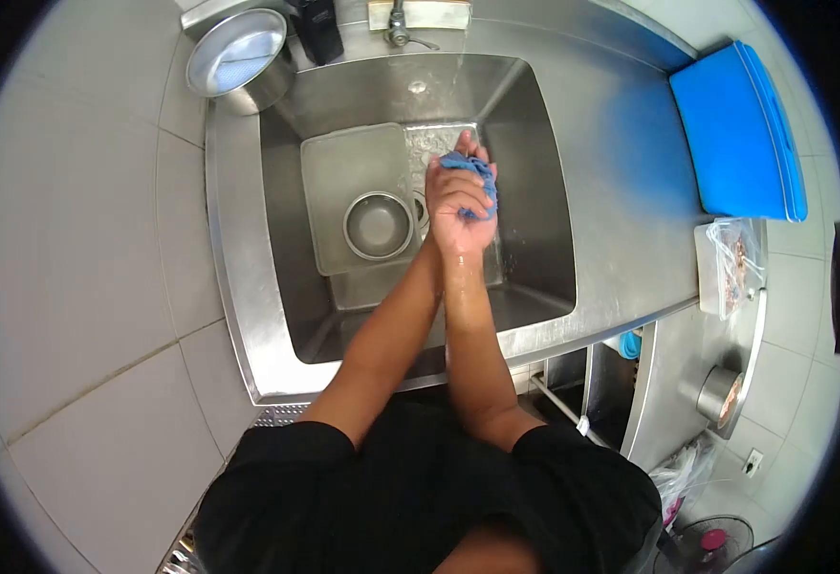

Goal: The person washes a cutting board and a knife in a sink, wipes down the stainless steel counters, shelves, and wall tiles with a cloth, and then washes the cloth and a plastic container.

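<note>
Over the sink (539,191) both hands are pressed together around a wet blue cloth (487,177). My right hand (458,206) lies on top, its fingers curled over the cloth. My left hand (468,144) is underneath and mostly hidden, with fingertips showing past the cloth at the far end. Water glistens on the right wrist. Just left of the hands, a round metal bowl (379,226) rests in a pale rectangular tub (329,177) in the basin. Behind them is the faucet (398,31), at the sink's back edge.
A metal pot (248,81) and a black container (318,31) stand at the back left. On the right counter are a blue cooler box (730,134) and a plastic-covered container (726,263). A smaller metal pot (718,395) sits lower right, near a fan (714,540).
</note>
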Motion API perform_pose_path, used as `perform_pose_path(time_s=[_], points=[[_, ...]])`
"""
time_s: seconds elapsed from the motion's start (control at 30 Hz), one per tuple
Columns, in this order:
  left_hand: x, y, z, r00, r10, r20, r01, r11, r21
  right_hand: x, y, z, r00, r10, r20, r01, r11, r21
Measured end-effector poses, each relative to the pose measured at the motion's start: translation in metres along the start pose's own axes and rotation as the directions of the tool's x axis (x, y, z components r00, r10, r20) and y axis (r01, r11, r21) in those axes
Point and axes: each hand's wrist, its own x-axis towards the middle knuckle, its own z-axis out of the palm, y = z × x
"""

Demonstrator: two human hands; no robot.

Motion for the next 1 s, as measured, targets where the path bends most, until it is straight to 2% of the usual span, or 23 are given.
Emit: perform_pose_path(time_s=[0.07,0.1,0.17,0.2,0.27,0.3,0.37,0.4,0.43,0.47,0.53,0.6,0.63,0.67,0.7,0.73,0.77,0.8,0.83,0.87,0.9,0.97,1.0], points=[[0.017,0.009,-0.070,0.999,-0.042,0.019,0.042,0.999,-0.023,-0.005,-0.020,0.000,0.998,0.053,0.021,-0.053,0.998,-0.021],[0.022,0.019,-0.105,0.978,-0.177,-0.112,0.193,0.969,0.153,-0.010,-0.027,0.000,0.998,0.009,-0.058,-0.010,1.000,-0.025],[0.020,0.032,-0.145,0.833,-0.358,-0.423,0.527,0.745,0.408,-0.021,-0.038,-0.012,0.998,-0.021,-0.063,0.013,0.991,-0.135],[0.009,0.036,-0.117,0.824,-0.384,-0.417,0.547,0.734,0.404,-0.025,-0.040,-0.018,0.996,-0.042,-0.079,0.022,0.972,-0.236],[-0.020,0.053,-0.028,0.935,-0.209,-0.286,0.355,0.557,0.751,-0.034,-0.047,-0.026,0.987,-0.079,-0.139,0.028,0.941,-0.337],[-0.019,0.061,-0.034,0.931,-0.233,-0.281,0.365,0.551,0.750,-0.040,-0.059,-0.035,0.966,-0.037,-0.254,-0.070,0.913,-0.401],[-0.015,0.073,-0.062,0.959,-0.278,-0.053,0.143,0.317,0.938,-0.043,-0.060,-0.036,0.879,-0.072,-0.472,-0.213,0.825,-0.523],[-0.008,0.077,-0.074,0.949,-0.311,-0.051,0.154,0.318,0.936,-0.045,-0.061,-0.040,0.890,-0.092,-0.446,-0.183,0.825,-0.535],[0.005,0.077,-0.084,0.879,-0.367,-0.306,0.416,0.274,0.867,-0.047,-0.064,-0.044,0.845,-0.156,-0.512,-0.245,0.739,-0.628],[0.011,0.077,-0.093,0.733,-0.412,-0.542,0.653,0.203,0.730,-0.050,-0.066,-0.049,0.790,-0.239,-0.564,-0.303,0.648,-0.699],[0.015,0.082,-0.102,0.733,-0.390,-0.558,0.619,0.040,0.785,-0.049,-0.065,-0.057,0.708,-0.410,-0.576,-0.370,0.480,-0.796],[0.011,0.076,-0.074,0.772,-0.279,-0.571,0.509,-0.266,0.818,-0.056,-0.055,-0.062,0.677,-0.557,-0.481,-0.377,0.298,-0.877],[0.007,0.064,-0.039,0.729,-0.215,-0.650,0.536,-0.412,0.737,-0.053,-0.060,-0.070,0.619,-0.696,-0.365,-0.417,0.104,-0.903],[0.021,0.077,-0.107,0.772,-0.307,-0.556,0.465,-0.323,0.824,-0.056,-0.040,-0.056,0.540,-0.786,-0.301,-0.505,-0.016,-0.863],[0.016,0.067,-0.084,0.817,-0.298,-0.494,0.416,-0.288,0.863,-0.060,-0.025,-0.045,0.536,-0.822,-0.191,-0.548,-0.167,-0.819],[0.012,0.057,-0.072,0.856,-0.263,-0.445,0.336,-0.371,0.866,-0.062,-0.020,-0.040,0.537,-0.839,-0.090,-0.605,-0.308,-0.734],[0.008,0.049,-0.066,0.897,-0.218,-0.385,0.258,-0.451,0.855,-0.062,-0.031,-0.046,0.511,-0.857,-0.059,-0.582,-0.295,-0.757],[0.002,0.047,-0.071,0.884,-0.252,-0.393,0.249,-0.458,0.853,-0.062,-0.049,-0.060,0.542,-0.829,0.136,-0.666,-0.523,-0.531],[0.001,0.043,-0.077,0.945,-0.171,-0.279,0.157,-0.510,0.845,-0.065,-0.052,-0.059,0.604,-0.738,0.299,-0.708,-0.670,-0.222],[-0.001,0.041,-0.080,0.985,-0.091,-0.143,0.067,-0.563,0.824,-0.069,-0.055,-0.057,0.595,-0.739,0.314,-0.708,-0.668,-0.230],[-0.002,0.044,-0.080,0.984,-0.110,-0.140,0.055,-0.560,0.827,-0.070,-0.049,-0.052,0.623,-0.716,0.315,-0.702,-0.689,-0.177],[-0.010,0.038,-0.072,0.975,0.007,-0.221,0.220,-0.126,0.967,-0.077,-0.035,-0.039,0.638,-0.699,0.324,-0.699,-0.702,-0.140],[-0.011,0.031,-0.059,0.975,-0.011,-0.223,0.220,-0.131,0.967,-0.080,-0.027,-0.031,0.630,-0.706,0.325,-0.684,-0.702,-0.199]])
